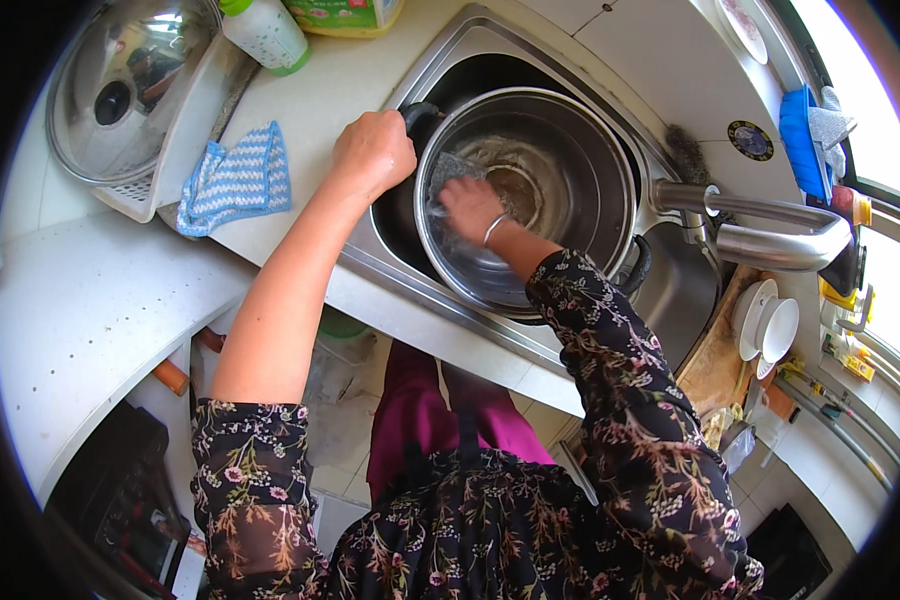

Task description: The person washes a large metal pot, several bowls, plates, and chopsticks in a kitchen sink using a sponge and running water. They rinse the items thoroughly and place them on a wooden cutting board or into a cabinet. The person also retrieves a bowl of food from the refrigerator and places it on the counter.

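Observation:
A large metal pot (570,142) with two dark handles rests tilted over the basin of a stainless steel sink (465,37). My left hand (377,150) is closed around the pot's left handle (420,112). Inside the pot, my right hand (471,210) presses a greyish mesh-like cloth or scrubber (454,169) against the inner wall; its fingers are slightly blurred. Some cloudy water (521,191) lies at the pot's bottom. The pot's other handle (636,266) points toward the smaller basin.
The faucet (772,225) stands right of the pot. A striped blue and white cloth (236,180) lies on the counter at left, near a glass lid (131,82) on a white rack (187,127) and a green-capped bottle (270,34). White bowls (778,330) sit at right by a wooden board (712,337).

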Demonstrator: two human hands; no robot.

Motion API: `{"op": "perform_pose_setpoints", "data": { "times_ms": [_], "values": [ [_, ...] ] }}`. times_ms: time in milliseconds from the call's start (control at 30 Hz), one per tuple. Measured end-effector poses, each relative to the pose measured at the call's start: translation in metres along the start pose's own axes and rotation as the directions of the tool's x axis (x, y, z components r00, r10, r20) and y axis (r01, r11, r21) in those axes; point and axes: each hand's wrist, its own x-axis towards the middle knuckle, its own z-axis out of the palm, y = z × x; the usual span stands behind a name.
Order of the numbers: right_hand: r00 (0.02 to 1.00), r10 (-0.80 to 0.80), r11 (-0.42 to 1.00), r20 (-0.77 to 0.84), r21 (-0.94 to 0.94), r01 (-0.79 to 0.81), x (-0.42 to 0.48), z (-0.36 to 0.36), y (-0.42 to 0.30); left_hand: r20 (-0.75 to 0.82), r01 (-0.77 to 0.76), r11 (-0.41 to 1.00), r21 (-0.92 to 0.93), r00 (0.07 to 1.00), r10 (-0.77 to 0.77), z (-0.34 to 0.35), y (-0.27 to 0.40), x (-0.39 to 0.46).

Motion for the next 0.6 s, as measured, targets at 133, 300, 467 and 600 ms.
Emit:
{"op": "perform_pose_setpoints", "data": {
  "times_ms": [133,300,467,600],
  "values": [
    [0.652,0.757,0.619,-0.046,0.371,-0.693,0.002,0.008,0.046,0.000,0.001,1.000,0.012,1.000,-0.001,-0.003,0.009,-0.001],
    [-0.166,0.717,-0.610,0.677,0.724,0.322,-0.036,-0.036,0.044,-0.003,0.029,0.999,0.014,1.000,-0.029,-0.001,0.001,-0.001],
    [0.141,0.900,-0.355,0.412,0.508,0.785,-0.053,-0.068,0.099,0.002,0.004,0.999,0.039,1.000,-0.004,-0.003,0.000,-0.006],
    [0.505,0.749,-0.662,0.428,0.483,0.573,0.076,-0.072,0.094,0.006,-0.078,0.995,0.059,0.997,0.078,-0.005,0.025,0.003]
  ]
}}
